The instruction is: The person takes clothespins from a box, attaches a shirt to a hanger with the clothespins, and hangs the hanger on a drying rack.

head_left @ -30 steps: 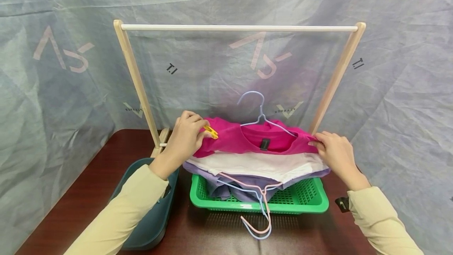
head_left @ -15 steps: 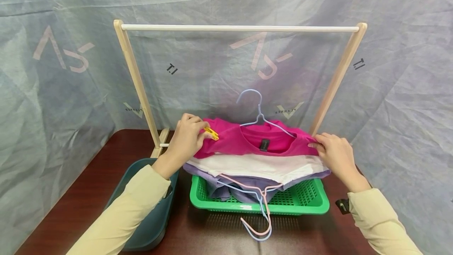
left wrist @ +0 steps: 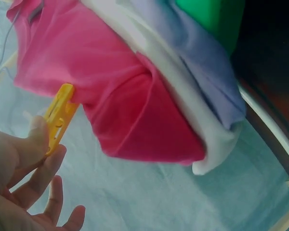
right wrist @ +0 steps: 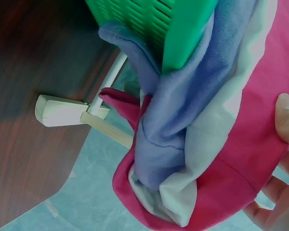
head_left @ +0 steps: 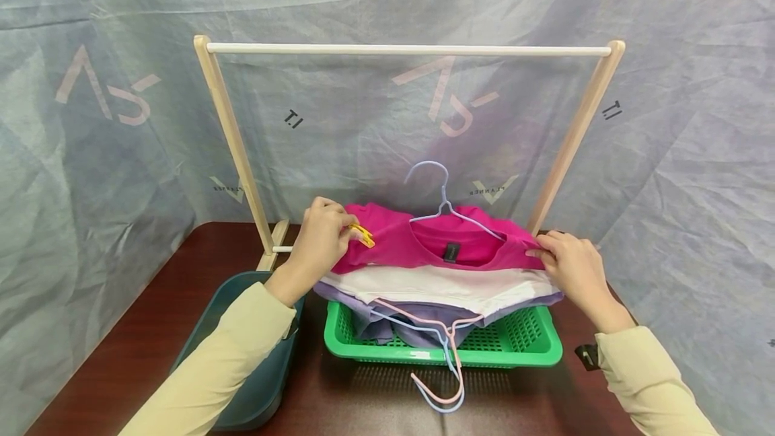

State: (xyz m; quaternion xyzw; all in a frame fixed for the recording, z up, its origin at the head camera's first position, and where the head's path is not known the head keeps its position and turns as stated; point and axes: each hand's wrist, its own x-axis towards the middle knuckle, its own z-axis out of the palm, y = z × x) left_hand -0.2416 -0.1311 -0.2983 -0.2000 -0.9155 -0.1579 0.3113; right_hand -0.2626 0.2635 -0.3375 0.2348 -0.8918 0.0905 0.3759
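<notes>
My left hand (head_left: pixel 321 237) pinches a yellow clothespin (left wrist: pixel 60 118) between thumb and forefinger. In the left wrist view the clothespin's tip overlaps the shoulder edge of a magenta T-shirt (head_left: pixel 387 241), and the other fingers are spread below. On the opposite shoulder my right hand (head_left: pixel 572 264) pinches the fabric, thumb on top in the right wrist view. A pale blue hanger (head_left: pixel 446 204) sits in the shirt's neck opening, its hook pointing up. White (head_left: pixel 424 281) and purple (head_left: pixel 418 328) garments lie under the magenta one, over a green basket (head_left: pixel 448 354).
Behind the basket stands a wooden rack with a white top bar (head_left: pixel 412 50). A pink hanger (head_left: pixel 455 355) and another blue one project over the basket's front. A dark teal bin (head_left: pixel 260 389) is on the left, partly behind my left arm, on the reddish-brown table (head_left: pixel 139 328).
The magenta shirt and its hanger have dropped slightly. My left hand has moved a little down with the clothespin, which now tilts more downward. The right hand keeps its grip on the shoulder.
</notes>
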